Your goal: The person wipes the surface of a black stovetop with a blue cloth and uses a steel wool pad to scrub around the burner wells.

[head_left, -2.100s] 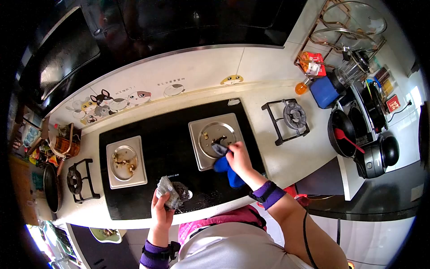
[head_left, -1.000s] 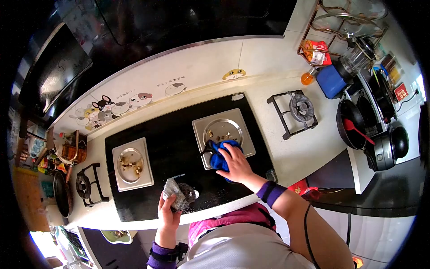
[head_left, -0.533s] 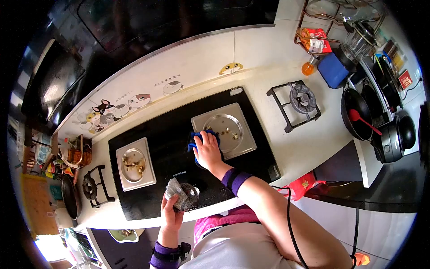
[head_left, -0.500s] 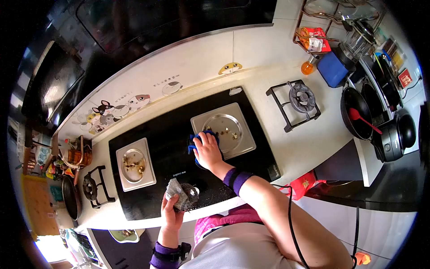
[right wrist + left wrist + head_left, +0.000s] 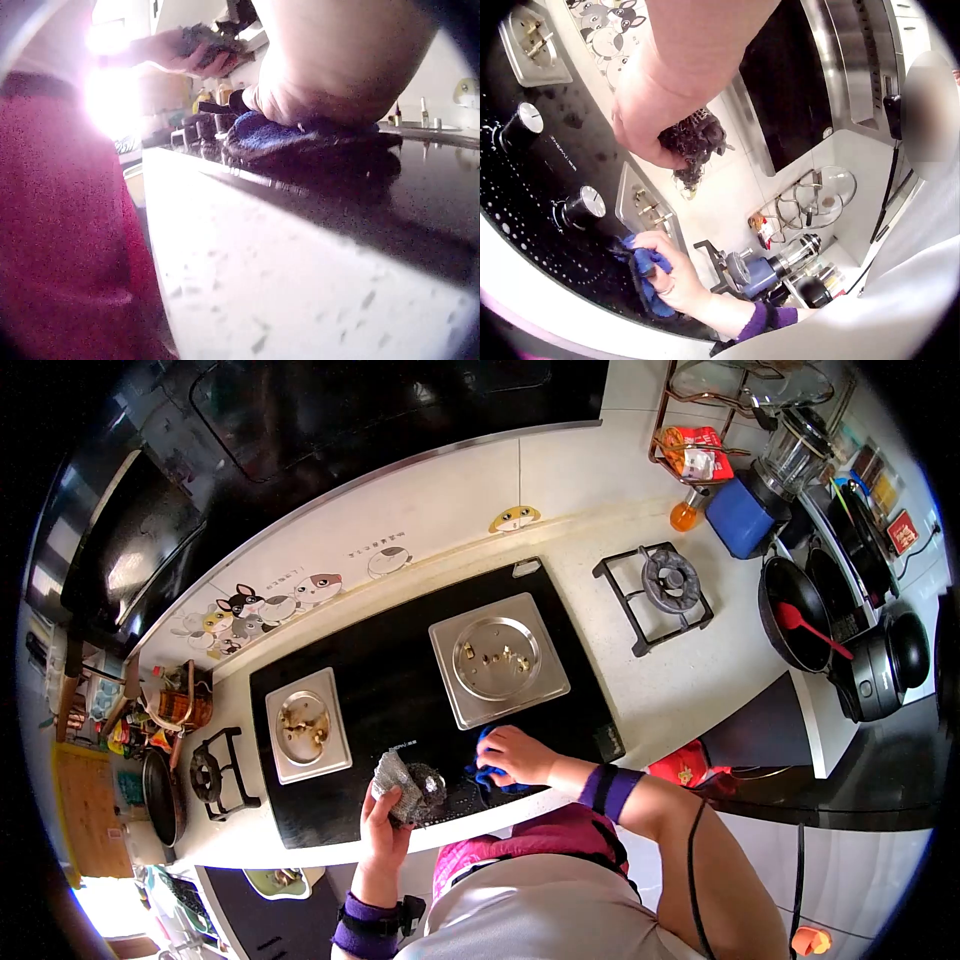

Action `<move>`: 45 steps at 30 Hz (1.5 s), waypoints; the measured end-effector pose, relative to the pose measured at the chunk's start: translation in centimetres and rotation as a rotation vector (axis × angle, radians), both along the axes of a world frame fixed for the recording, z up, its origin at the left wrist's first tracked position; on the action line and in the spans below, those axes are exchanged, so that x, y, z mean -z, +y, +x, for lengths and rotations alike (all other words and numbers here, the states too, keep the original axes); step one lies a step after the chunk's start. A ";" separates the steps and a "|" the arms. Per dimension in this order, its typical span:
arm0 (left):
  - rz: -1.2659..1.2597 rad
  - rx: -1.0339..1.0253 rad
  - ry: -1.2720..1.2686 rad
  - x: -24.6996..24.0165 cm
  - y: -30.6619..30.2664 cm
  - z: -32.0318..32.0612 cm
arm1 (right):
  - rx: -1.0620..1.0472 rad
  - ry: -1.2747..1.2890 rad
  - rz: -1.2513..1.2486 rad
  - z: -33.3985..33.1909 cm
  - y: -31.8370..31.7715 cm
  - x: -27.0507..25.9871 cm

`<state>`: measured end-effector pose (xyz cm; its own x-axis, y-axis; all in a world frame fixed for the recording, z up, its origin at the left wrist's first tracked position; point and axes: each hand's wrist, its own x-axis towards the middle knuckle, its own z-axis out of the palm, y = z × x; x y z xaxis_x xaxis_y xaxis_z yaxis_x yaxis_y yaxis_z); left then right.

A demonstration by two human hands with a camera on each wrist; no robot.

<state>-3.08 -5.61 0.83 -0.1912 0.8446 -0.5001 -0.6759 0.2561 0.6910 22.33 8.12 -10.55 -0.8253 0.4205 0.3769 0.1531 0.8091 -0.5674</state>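
Observation:
My right hand grips a blue cloth and presses it on the black glass stovetop near its front edge. In the right wrist view the bunched cloth lies flat under the hand. My left hand holds a crumpled grey mesh scrubber above the front of the stove; the left wrist view shows its dark, matted side. Wet droplets and two control knobs show on the glass. Food scraps lie in the right burner well and the left burner well.
Pan supports stand on the counter at the right and left. A black wok with a red spatula, a blue-based blender and a frying pan stand at the sides. Below is a green bowl.
My right hand has moved the blue cloth off the right burner plate, left across the glass, then back right and down to the stove's front edge. The left hand keeps holding the scrubber.

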 end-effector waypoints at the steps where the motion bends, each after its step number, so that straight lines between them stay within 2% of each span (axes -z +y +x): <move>1: 0.009 -0.010 -0.003 0.0 -0.1 -0.2 | 0.027 -0.053 -0.059 0.2 0.4 -0.3; 4: 0.011 -0.017 -0.017 0.2 -0.5 -0.2 | 0.330 0.224 -0.057 -1.8 3.1 -2.8; 6: -0.001 -0.007 -0.017 0.1 -0.6 -0.3 | 0.509 0.292 -0.057 -4.7 5.5 -2.5; 8: 0.004 0.001 -0.014 0.0 -0.7 -0.4 | 0.642 0.172 -0.050 -6.6 6.5 -0.6; 10: 0.002 -0.002 -0.011 -0.3 -0.6 -0.2 | 0.738 0.095 0.154 -7.9 6.1 0.2; 11: -0.001 -0.011 -0.008 -0.7 -0.5 -0.1 | 0.790 0.033 0.121 -8.7 6.1 0.6; 16: 0.000 -0.024 -0.022 0.3 -0.8 -0.5 | 0.765 0.017 0.063 -7.3 6.4 0.2; 19: -0.003 -0.054 -0.007 0.5 -0.8 -0.9 | 0.682 -0.088 -0.183 -5.6 7.7 -1.2; 20: 0.000 -0.068 0.002 0.3 -0.7 -1.1 | 0.664 -0.166 -0.461 -5.4 8.7 -2.2; 22: -0.013 -0.085 0.006 0.4 -0.7 -1.2 | 0.629 -0.067 -0.637 -5.6 10.1 -3.2; 23: -0.023 -0.087 0.003 0.5 -0.7 -1.3 | 0.567 0.061 -0.580 -6.1 11.0 -2.3; 24: -0.030 -0.090 0.004 0.6 -0.6 -1.6 | 0.527 0.071 -0.785 -6.6 11.8 -3.5; 26: -0.030 -0.079 0.007 0.7 -0.6 -1.9 | 0.533 0.058 -0.702 -8.1 13.6 0.0; 27: -0.019 -0.082 0.002 0.2 -0.4 -1.7 | 0.562 -0.041 -0.637 -8.5 13.5 -0.4; 30: -0.032 -0.109 0.008 -0.3 -0.1 -1.7 | 0.506 -0.108 -0.432 -9.7 12.9 -1.5; 34: -0.038 -0.122 -0.001 0.3 -0.3 -2.0 | 0.462 -0.394 -0.032 -11.5 13.4 -4.4; 35: -0.034 -0.123 -0.008 0.5 -0.5 -2.0 | 0.472 -0.273 0.115 -12.0 13.7 -3.1; 38: -0.051 -0.145 -0.006 0.5 -0.5 -1.8 | 0.384 -0.155 0.422 -11.9 14.8 -0.9; 39: -0.055 -0.144 -0.010 0.2 -0.5 -1.7 | 0.361 -0.066 0.381 -11.8 14.4 -0.8; 42: -0.078 -0.139 -0.004 0.4 -0.7 -1.5 | 0.226 -0.065 0.125 -10.6 12.7 -0.3; 45: -0.094 -0.127 0.009 0.3 -0.7 -1.7 | 0.190 -0.050 0.229 -8.6 9.0 0.2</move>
